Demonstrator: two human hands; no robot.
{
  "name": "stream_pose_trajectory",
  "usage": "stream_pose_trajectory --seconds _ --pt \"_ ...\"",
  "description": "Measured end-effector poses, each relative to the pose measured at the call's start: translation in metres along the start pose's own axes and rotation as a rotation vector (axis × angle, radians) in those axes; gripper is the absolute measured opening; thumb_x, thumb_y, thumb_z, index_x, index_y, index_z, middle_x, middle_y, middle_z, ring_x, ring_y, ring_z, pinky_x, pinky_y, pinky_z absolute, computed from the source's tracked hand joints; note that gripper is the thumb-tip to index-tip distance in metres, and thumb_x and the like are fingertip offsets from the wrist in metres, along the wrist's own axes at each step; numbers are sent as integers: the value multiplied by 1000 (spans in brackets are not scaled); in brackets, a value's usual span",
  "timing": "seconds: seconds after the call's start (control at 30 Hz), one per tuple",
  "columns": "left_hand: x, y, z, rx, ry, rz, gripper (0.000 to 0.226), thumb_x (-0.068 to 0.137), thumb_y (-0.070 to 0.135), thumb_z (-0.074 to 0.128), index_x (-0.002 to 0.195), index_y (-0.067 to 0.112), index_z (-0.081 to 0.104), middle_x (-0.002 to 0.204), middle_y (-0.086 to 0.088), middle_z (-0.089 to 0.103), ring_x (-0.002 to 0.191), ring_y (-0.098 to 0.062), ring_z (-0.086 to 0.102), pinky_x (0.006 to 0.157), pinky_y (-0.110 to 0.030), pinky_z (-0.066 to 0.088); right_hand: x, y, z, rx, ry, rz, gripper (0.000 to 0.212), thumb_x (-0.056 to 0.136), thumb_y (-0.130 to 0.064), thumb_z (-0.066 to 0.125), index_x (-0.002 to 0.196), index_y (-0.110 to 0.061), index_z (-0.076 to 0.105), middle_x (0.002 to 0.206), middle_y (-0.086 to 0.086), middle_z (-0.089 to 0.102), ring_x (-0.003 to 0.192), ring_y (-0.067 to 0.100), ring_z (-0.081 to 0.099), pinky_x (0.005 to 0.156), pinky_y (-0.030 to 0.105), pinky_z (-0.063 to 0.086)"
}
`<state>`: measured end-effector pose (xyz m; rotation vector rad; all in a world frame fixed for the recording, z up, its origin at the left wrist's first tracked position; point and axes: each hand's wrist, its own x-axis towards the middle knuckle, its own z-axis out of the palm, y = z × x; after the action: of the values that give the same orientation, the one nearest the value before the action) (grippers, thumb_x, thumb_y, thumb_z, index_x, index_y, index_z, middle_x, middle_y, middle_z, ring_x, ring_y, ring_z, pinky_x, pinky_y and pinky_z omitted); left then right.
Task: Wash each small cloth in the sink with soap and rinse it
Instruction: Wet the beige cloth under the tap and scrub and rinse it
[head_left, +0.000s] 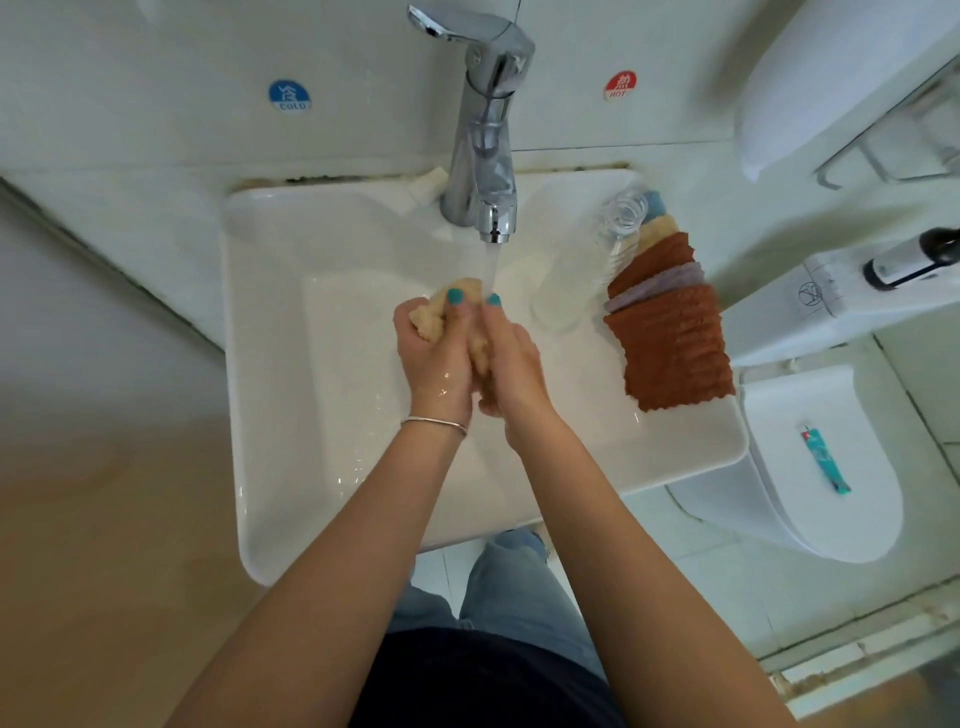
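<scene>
Over the white sink (270, 364), my left hand (434, 353) and my right hand (511, 364) grip one wet beige cloth (431, 319) bunched between them. Water runs from the chrome tap (485, 130) onto the cloth at my fingertips. A stack of several small cloths (670, 338), brown on top with lilac, beige and blue ones behind, lies on the sink's right rim. A pale bar of soap (428, 184) rests on the rim left of the tap base.
A clear plastic bottle (587, 265) lies on the right rim beside the cloth stack. To the right stands a toilet with a teal tube (826, 460) on its closed lid. Cold and hot stickers mark the wall tiles behind the tap.
</scene>
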<state>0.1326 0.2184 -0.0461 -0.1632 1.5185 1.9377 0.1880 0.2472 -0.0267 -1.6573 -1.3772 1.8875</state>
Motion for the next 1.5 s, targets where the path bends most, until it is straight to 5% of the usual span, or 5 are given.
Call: stream_pose_trajectory --seconds 0.27,0.4,0.6,1.2,1.5 --pt "8 11 -28 367 -256 176 45 80 3 73 108 35 59 94 3 68 78 -8 64 73 -23 56 22 0 -17 -174 111 -502 12 89 -18 66 97 -25 61 88 -4 68 83 15 65 76 35 53" --pt "12 18 -30 598 -469 102 4 91 26 66 90 24 63 80 5 63 75 -10 58 70 -30 52 28 -10 -27 -279 66 -547 14 86 -25 68 85 -39 65 78 -12 68 80 10 63 77 36 53" --pt "4 8 -3 517 -276 243 7 98 29 54 103 30 50 81 9 59 65 5 57 58 -13 44 20 -3 -18 -362 -16 -325 27 85 -67 43 95 -45 53 90 -15 67 89 15 66 81 45 55" --pt "24 4 16 453 -24 264 46 94 48 50 64 14 47 58 7 45 58 -9 39 58 -23 35 28 -13 19 -354 195 -445 46 98 -51 45 70 -14 46 65 -8 49 60 4 51 57 18 35" --pt "31 7 28 584 -69 312 61 102 26 45 42 22 37 40 7 38 42 -6 37 50 -19 29 32 -22 8 -313 203 -399 46 103 -32 40 61 -13 43 56 -2 47 56 13 44 59 35 36"
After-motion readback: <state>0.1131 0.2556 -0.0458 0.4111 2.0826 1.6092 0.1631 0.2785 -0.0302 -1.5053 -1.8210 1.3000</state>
